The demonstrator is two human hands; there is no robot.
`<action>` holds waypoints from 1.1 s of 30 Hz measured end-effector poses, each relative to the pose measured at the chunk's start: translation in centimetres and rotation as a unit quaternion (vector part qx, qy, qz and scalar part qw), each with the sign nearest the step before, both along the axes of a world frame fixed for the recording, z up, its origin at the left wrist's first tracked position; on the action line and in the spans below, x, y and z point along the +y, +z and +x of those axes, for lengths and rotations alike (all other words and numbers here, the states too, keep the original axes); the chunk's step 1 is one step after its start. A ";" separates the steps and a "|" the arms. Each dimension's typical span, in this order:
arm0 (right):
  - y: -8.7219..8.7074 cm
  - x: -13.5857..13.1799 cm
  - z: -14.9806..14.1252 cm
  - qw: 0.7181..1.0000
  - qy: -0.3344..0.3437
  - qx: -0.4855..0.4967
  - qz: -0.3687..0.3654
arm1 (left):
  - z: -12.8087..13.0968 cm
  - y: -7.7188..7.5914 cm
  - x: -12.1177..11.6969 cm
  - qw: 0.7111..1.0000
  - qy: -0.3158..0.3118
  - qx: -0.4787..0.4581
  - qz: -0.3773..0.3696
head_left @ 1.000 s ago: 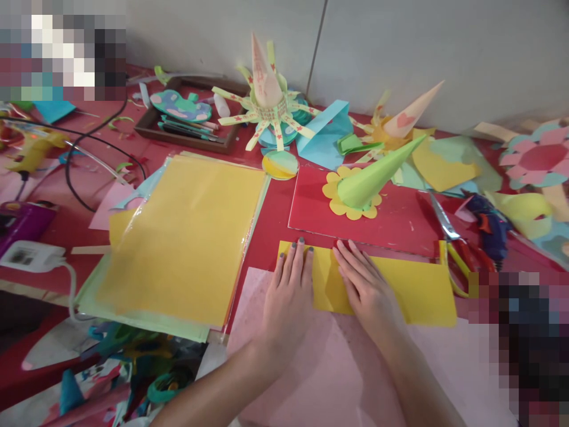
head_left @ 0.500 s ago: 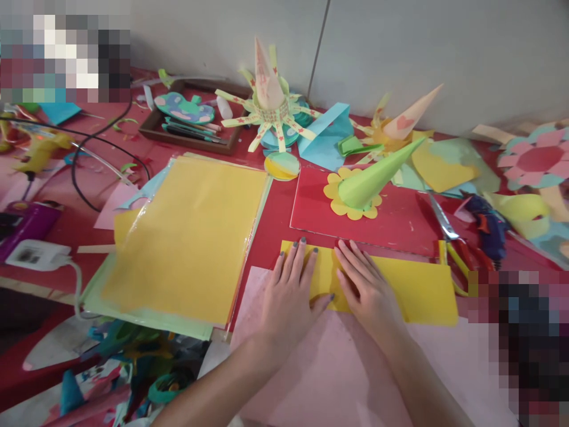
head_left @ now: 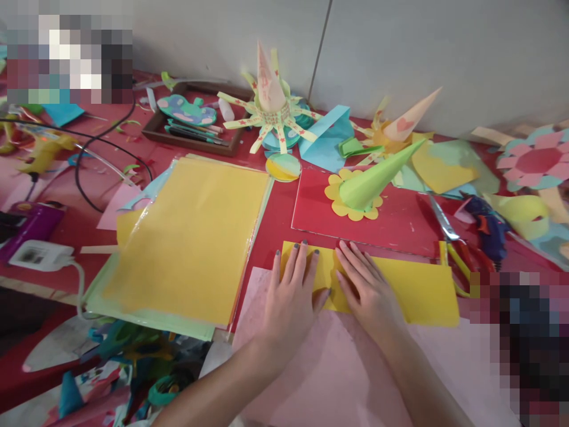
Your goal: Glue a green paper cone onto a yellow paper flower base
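A long yellow strip of paper [head_left: 422, 290] lies across the top of a pink sheet [head_left: 329, 367]. My left hand [head_left: 293, 290] rests flat on the strip's left end, its fingers spread. Close beside it, my right hand [head_left: 364, 281] lies flat nearer the strip's middle, fingers stretched out and thumb a little apart. Neither hand grips anything. Just beyond the strip, a green paper cone on a yellow flower-shaped base [head_left: 355, 196] stands on a red board [head_left: 306, 213].
Left of my hands lies a stack of yellow sheets in a clear sleeve [head_left: 191, 237]. Scissors [head_left: 444, 225] and a blue glue gun [head_left: 489, 225] lie right; a yellow glue gun [head_left: 47, 151] is far left. Paper cone crafts [head_left: 271, 98] and a brown tray [head_left: 191, 142] stand behind.
My left fingers and thumb have shifted very slightly on the yellow paper. The right hand stays in place. The whole view has moved a little.
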State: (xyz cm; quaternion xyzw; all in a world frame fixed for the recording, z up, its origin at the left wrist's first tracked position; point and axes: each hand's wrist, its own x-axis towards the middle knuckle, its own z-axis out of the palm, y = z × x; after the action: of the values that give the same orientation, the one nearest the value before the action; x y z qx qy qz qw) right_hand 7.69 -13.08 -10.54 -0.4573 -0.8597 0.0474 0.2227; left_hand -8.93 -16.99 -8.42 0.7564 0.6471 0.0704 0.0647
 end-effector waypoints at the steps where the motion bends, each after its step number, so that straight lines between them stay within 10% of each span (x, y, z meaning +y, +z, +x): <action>1: 0.0 0.0 0.0 1.000 0.000 0.000 -0.002 | 0.0 0.0 0.0 1.000 -0.002 0.003 -0.003; 33: 0.2 -0.7 -0.9 0.997 -0.039 -0.061 0.004 | -0.3 -0.3 0.2 0.999 -0.022 -0.007 -0.024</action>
State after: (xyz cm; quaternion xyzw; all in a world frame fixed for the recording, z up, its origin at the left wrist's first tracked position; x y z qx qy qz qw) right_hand 6.81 -13.74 -10.33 -0.4913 -0.8535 0.0068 0.1733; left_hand -9.20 -16.79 -8.76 0.7682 0.6312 0.0590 0.0892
